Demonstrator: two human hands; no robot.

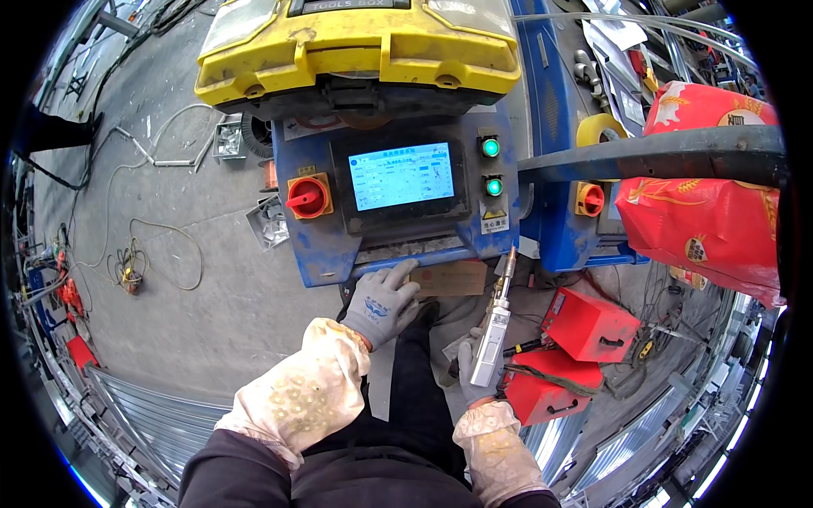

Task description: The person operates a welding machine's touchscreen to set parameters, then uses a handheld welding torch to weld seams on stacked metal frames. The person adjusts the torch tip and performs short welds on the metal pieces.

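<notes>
My left hand (378,306), in a grey work glove, is just at the front edge of a blue machine cabinet (326,262). Its fingers are stretched forward and slightly apart, and nothing shows in them. I cannot tell whether the fingertips touch the edge. My right hand (476,377), also gloved, is wrapped round a silver handheld welding gun (491,343). The gun's copper-coloured nozzle points up and away, ending near the cabinet's right front corner. A lit touchscreen (402,176) faces me on the cabinet, with a red rotary switch (306,197) to its left and green lit buttons (494,186) to its right.
A yellow toolbox (356,59) sits on top of the cabinet. At the right are red bags (694,220) behind a dark bar (652,157), and red metal boxes (590,324) on the floor. Cables (199,262) lie across the floor at the left.
</notes>
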